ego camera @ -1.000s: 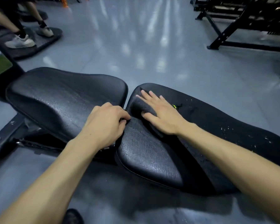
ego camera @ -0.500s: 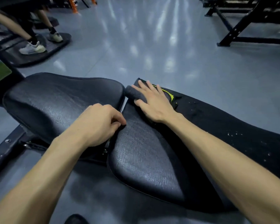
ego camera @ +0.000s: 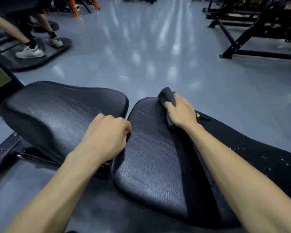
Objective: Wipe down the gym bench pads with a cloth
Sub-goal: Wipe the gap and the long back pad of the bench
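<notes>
- R hand grips the cloth at the far edge of the R pad; fingers curl down over the cloth and out of sight past the edge, thumb lies along the near side of it.
- Cloth is dark grey and bunched; most of it sticks out beyond the knuckles, up and to the left, and a thin strip runs back under the palm toward the wrist.
- L hand is curled, fingers tucked into the gap between the two pads, resting on the near inner edge of the L pad. It seems to hook that edge; fingertips are hidden, so can't tell exactly what they close on.
- L hand is well apart from the cloth, w/ the width of the R pad's top between them.
- Both pads are black, textured vinyl w/ a light sheen; L pad sits to the left, R pad in the middle, a narrow gap between them.
- Just right of the R pad lies a long black mat w/ white flecks and a small yellow-green mark near the R wrist.
- R forearm lies across the seam between R pad and mat.
- Bench frame, black metal, shows under the L pad.
- Grey glossy floor beyond; black rack upper right.
- Upper left: another person's legs, white sneakers on a dark footplate.
</notes>
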A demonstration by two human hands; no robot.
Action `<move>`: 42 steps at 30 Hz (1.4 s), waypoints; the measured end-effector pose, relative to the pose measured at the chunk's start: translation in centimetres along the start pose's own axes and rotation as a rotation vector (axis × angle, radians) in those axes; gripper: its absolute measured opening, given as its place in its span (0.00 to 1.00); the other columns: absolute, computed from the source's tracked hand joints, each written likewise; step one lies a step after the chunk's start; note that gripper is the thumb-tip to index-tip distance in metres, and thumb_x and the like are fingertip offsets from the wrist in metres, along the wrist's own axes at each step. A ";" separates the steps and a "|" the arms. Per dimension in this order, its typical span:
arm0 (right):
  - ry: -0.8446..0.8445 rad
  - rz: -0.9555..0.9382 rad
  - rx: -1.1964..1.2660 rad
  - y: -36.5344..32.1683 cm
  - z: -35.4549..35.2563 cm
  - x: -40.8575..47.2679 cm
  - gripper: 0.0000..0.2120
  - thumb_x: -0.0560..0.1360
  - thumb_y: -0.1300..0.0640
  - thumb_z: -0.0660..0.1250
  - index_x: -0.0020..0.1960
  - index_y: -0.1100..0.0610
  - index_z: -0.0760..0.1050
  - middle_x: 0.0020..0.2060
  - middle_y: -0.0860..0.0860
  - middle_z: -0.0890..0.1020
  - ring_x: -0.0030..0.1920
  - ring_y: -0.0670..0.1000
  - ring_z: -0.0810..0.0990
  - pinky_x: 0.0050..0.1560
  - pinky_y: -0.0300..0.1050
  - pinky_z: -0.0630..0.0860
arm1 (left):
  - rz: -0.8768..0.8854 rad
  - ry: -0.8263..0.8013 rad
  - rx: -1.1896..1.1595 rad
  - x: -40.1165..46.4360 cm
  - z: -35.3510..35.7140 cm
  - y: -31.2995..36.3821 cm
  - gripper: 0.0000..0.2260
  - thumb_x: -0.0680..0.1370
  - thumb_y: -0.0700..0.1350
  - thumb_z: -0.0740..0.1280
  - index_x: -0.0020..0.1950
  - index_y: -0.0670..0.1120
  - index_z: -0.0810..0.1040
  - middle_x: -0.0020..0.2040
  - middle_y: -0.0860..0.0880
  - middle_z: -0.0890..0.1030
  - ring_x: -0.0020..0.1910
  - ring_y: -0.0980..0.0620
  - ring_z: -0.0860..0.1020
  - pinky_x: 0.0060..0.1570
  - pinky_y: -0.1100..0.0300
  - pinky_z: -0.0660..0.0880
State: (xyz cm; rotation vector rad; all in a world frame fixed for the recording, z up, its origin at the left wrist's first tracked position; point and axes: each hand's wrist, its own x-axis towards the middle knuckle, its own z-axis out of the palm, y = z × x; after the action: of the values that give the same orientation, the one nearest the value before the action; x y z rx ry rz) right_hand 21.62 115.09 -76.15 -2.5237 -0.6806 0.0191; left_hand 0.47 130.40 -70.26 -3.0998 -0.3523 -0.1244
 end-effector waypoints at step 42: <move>-0.217 -0.405 0.024 2.0 -1.6 -20.3 0.31 0.79 0.43 0.53 0.81 0.43 0.54 0.81 0.40 0.50 0.80 0.42 0.42 0.81 0.51 0.42 | 0.025 0.087 -0.002 -2.5 1.5 1.3 0.09 0.80 0.52 0.63 0.53 0.52 0.82 0.46 0.47 0.86 0.51 0.41 0.82 0.52 0.49 0.72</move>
State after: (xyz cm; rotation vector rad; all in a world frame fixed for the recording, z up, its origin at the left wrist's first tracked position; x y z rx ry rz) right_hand 5.05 103.27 -78.14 -2.3356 -1.2589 0.1584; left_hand -1.54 128.67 -71.91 -3.0873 -0.3107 -0.2589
